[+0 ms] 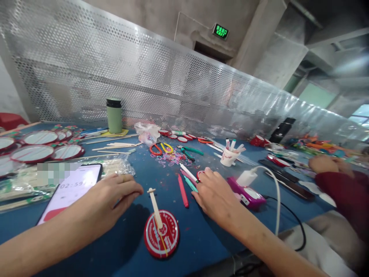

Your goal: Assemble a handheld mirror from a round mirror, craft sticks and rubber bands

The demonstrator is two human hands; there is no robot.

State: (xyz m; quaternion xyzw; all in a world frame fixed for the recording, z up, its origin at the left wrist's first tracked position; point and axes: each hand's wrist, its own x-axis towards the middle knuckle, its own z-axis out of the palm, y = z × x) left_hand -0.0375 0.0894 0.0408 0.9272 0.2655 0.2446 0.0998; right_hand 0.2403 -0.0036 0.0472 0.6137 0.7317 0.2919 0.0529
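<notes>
A round red lid [170, 240] with white print lies on the blue table in front of me. A flat wooden stick [155, 207] stands out from its middle, with a short crosspiece at its tip, and a yellow rubber band crosses the lid. To the left, my left hand [117, 196] hovers with fingertips and thumb drawn together and nothing visible between them. My right hand [213, 196] reaches over the table, thumb apart from the fingers, beside a small red-rimmed round piece [199, 176]. Near its thumb lie a teal marker [190, 184] and a red marker [182, 191].
A phone [76, 188] showing a timer lies left, near several red-rimmed discs [31, 153]. Farther back are loose rubber bands [170, 158], green-handled pliers [191, 151], a green bottle [114, 117] and a paper cup [227, 158]. A purple power strip [252, 198] and another person's sleeve [340, 196] are right.
</notes>
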